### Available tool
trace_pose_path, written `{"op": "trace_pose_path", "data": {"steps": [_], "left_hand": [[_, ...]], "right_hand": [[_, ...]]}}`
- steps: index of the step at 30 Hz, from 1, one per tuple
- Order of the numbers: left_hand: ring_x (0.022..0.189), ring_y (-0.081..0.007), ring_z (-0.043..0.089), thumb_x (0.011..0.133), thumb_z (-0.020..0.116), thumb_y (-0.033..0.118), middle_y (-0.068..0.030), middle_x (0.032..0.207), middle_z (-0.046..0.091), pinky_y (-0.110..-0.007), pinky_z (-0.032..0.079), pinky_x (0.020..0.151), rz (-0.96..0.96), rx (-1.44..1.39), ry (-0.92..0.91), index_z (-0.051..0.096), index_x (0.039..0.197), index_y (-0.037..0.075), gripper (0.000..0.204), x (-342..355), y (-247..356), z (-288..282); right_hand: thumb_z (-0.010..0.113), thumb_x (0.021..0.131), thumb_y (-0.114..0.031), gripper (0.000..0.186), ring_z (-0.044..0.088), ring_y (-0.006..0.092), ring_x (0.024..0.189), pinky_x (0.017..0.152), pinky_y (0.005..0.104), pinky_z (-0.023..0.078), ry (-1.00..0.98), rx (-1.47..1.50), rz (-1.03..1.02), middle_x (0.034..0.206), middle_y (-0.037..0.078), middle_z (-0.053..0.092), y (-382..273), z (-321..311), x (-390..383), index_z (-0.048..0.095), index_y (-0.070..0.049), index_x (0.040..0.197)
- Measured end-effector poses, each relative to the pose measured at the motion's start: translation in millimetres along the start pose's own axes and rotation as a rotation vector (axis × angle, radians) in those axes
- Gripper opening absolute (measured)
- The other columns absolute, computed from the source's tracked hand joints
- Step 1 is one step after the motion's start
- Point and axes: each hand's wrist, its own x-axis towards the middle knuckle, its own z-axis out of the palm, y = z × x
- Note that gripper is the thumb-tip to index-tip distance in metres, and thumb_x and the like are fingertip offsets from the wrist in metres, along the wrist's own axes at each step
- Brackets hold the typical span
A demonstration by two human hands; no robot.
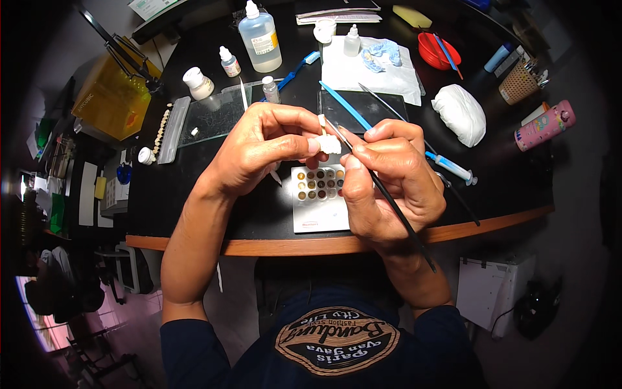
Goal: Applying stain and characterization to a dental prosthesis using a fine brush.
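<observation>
My left hand [259,146] pinches a small white dental piece [330,145], shaped like several joined teeth, between thumb and fingers. Just above it, a small pale tooth-like tip [322,120] shows by the index finger. My right hand [395,175] is closed in a pen grip round a thin black-handled brush [400,214], its fine end close to the dental piece; whether they touch is unclear. A blue stick [343,104] runs behind my right fingers, and I cannot tell whether they hold it. Below both hands lies a white palette [311,211] with wells of brownish colours, partly covered by my right hand.
A glass plate [214,117] and a row of tooth-shaped samples [162,133] lie left. Farther back stand a large clear bottle [260,42] and small bottles. Rightward are a syringe [451,168], white wadding [459,115], a red bowl [437,52] and a pink flask [545,124].
</observation>
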Motion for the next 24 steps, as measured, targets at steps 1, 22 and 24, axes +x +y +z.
{"op": "trace_pose_path", "data": {"steps": [1, 22, 24], "left_hand": [[0.085, -0.0150, 0.067, 0.086, 0.065, 0.010, -0.0246, 0.115, 0.073, -0.028, 0.054, 0.076, 0.001, 0.000, 0.002, 0.072, 0.107, -0.006, 0.028, -0.1, -0.1, -0.3], [0.084, -0.0148, 0.066, 0.087, 0.068, 0.012, -0.0249, 0.115, 0.072, -0.028, 0.052, 0.074, -0.029, -0.010, 0.014, 0.072, 0.105, -0.006, 0.026, -0.3, -0.8, 0.9], [0.085, -0.0151, 0.067, 0.087, 0.068, 0.012, -0.0250, 0.115, 0.072, -0.028, 0.052, 0.074, -0.021, -0.006, -0.002, 0.072, 0.105, -0.006, 0.026, 0.2, 0.0, 0.0]], "right_hand": [[0.071, 0.074, 0.006, 0.014, 0.061, 0.0204, 0.070, 0.080, 0.0357, 0.052, -0.008, -0.002, -0.001, 0.074, 0.005, 0.067, -0.2, -0.1, 0.1, 0.067, -0.003, 0.084], [0.072, 0.074, 0.005, 0.013, 0.064, 0.0226, 0.074, 0.080, 0.0364, 0.052, -0.018, 0.046, 0.028, 0.073, 0.005, 0.068, 0.0, -3.3, -1.5, 0.067, -0.002, 0.083], [0.072, 0.074, 0.005, 0.012, 0.064, 0.0225, 0.074, 0.080, 0.0363, 0.053, 0.007, 0.043, 0.047, 0.072, 0.005, 0.068, -1.5, -0.2, -1.5, 0.067, -0.002, 0.083]]}}
